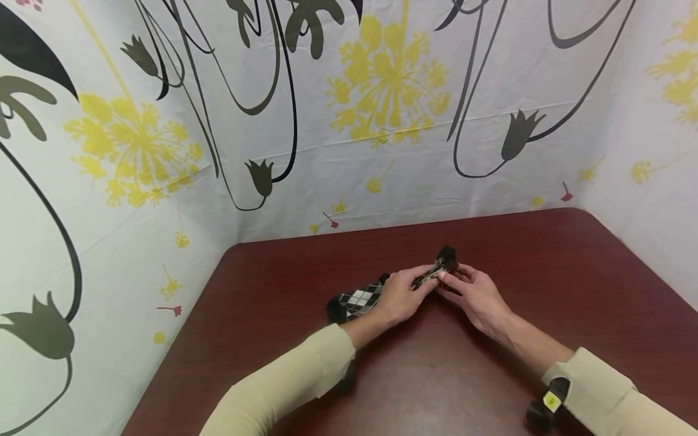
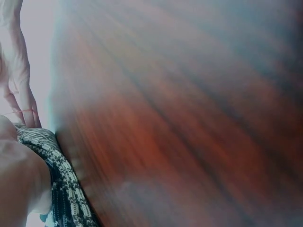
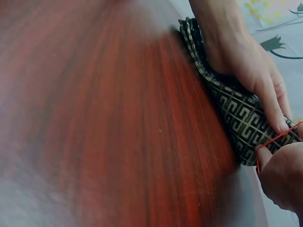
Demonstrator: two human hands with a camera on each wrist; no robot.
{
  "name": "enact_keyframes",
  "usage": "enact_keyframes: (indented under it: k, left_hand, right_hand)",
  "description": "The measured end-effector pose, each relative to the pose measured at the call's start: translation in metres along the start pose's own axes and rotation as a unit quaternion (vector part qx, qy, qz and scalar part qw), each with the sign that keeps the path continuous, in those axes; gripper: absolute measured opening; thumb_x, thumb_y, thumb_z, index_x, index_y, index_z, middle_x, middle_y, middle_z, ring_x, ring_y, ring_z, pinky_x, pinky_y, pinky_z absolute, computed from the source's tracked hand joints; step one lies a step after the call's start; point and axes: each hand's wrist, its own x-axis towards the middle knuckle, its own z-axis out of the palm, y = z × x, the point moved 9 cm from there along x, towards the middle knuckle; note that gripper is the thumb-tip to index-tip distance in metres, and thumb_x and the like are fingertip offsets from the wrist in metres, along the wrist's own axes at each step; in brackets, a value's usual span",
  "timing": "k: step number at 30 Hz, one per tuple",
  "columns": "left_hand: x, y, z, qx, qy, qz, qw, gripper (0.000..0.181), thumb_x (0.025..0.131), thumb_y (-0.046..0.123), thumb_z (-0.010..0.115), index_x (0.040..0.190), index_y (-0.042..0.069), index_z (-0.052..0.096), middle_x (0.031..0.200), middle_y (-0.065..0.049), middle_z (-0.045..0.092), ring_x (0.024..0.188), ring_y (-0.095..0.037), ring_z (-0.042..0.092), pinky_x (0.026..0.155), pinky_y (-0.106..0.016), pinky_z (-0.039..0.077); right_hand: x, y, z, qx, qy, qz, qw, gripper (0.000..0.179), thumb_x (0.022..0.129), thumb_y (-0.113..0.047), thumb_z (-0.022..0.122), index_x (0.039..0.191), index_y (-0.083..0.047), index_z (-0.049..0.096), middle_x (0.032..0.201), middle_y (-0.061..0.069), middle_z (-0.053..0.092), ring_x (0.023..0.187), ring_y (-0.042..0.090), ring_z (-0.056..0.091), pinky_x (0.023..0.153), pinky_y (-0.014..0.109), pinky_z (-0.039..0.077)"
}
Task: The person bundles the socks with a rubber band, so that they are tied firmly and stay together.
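Note:
A dark sock with a beige key pattern is folded into a bundle, its black end showing above the fingers in the head view. My left hand grips this sock from the left. My right hand meets it at the other side, fingertips close to the left ones. A thin red rubber band runs across the sock's end, caught on the right fingers. Behind the left hand an argyle sock in black, grey and white lies on the table, partly hidden by that hand.
The dark red wooden table has rounded far corners. White floral cloth hangs behind it and at both sides. A black wrist camera sits at the right cuff.

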Motion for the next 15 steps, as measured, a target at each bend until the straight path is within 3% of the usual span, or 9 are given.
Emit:
enact_keyframes:
  k: [3,8,13,15]
  left_hand:
    - [0.000,0.003,0.002,0.023,-0.016,0.007,0.9996,0.045,0.110,0.045,0.057,0.151,0.026,0.063,0.139,0.005,0.070,0.120,-0.010,0.067,0.095,-0.030,0.054]
    - [0.000,0.008,0.007,0.074,-0.044,0.029,0.9958,0.043,0.110,0.042,0.058,0.150,0.026,0.064,0.125,0.005,0.074,0.101,-0.009,0.063,0.077,-0.025,0.048]
    - [-0.002,0.015,0.015,0.135,-0.076,0.059,0.9861,0.040,0.110,0.042,0.057,0.148,0.030,0.065,0.130,0.010,0.072,0.117,-0.009,0.060,0.086,-0.028,0.051]
    - [-0.003,0.017,0.018,0.157,-0.086,0.071,0.9813,0.039,0.111,0.040,0.056,0.148,0.030,0.065,0.129,0.010,0.073,0.119,-0.010,0.059,0.090,-0.030,0.052]
  right_hand:
    - [0.002,0.000,-0.003,-0.006,0.001,0.005,1.0000,0.077,0.111,-0.017,0.059,0.166,0.008,0.011,0.161,0.029,0.029,0.113,0.004,0.064,0.108,0.036,0.050]
    - [0.006,-0.003,-0.008,-0.023,-0.008,0.004,0.9997,0.079,0.112,-0.021,0.058,0.167,0.006,0.007,0.161,0.029,0.029,0.111,0.005,0.065,0.103,0.036,0.054]
    - [0.011,-0.004,-0.013,-0.057,-0.017,0.006,0.9982,0.074,0.112,-0.022,0.059,0.164,0.008,0.017,0.161,0.031,0.030,0.110,0.004,0.066,0.095,0.034,0.059]
    - [0.012,-0.003,-0.015,-0.070,-0.019,0.008,0.9973,0.072,0.110,-0.023,0.062,0.163,0.008,0.023,0.157,0.028,0.038,0.109,0.006,0.067,0.091,0.035,0.060]
